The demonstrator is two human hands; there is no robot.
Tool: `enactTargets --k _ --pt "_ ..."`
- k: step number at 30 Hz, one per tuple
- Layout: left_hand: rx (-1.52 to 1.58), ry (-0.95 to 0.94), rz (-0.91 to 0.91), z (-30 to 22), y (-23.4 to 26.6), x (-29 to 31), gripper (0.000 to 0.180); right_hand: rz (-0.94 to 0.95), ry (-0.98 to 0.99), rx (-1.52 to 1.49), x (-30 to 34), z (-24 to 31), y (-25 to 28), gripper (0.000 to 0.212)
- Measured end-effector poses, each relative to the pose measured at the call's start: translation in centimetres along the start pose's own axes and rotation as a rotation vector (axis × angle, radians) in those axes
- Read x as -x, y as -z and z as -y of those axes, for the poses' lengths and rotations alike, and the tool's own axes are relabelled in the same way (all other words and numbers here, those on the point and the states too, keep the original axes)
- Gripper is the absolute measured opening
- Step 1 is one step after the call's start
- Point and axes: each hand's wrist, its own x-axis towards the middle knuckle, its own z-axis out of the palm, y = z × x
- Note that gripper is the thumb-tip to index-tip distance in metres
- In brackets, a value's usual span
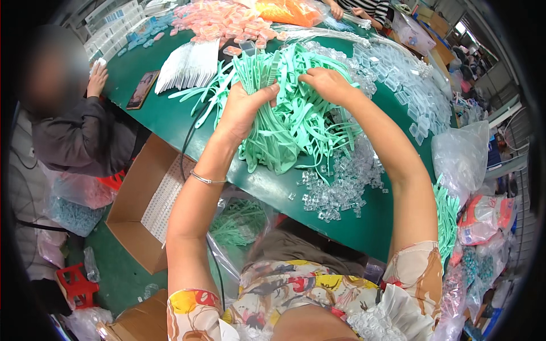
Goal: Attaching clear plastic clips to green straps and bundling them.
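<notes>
My left hand (248, 105) is wrapped round a thick bundle of mint-green plastic strips (263, 128), thumb across the front. The strips stand roughly upright, and some show small ridges near the top. To the right of the bundle, a tangled heap of similar loose strips (318, 122) covers the table. Over that heap's upper edge is my right hand (329, 85), its fingers bent and pinched together at a green strip; the fingertips are partly hidden. Small clear plastic pieces (338, 184) lie in a pile below the heap, nearest my body.
On the green table (267, 184) are a stack of white sheets (190, 67), a phone (142, 90), orange pieces (224, 21) and pale clear cases (398, 74). A cardboard box (133, 210) stands below. One co-worker sits at left; another person's hands (358, 12) show across the table.
</notes>
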Motion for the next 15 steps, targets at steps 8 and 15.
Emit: enactTargets --k 8,15 --pt "0.015 0.013 0.007 0.0 0.3 0.3 0.015 -0.007 -0.174 -0.147 0.4 -2.1 -1.5 0.014" --pt "0.038 -0.013 0.001 0.1 1.0 0.3 0.019 -0.220 0.027 -0.287 2.9 -3.2 0.8 0.015"
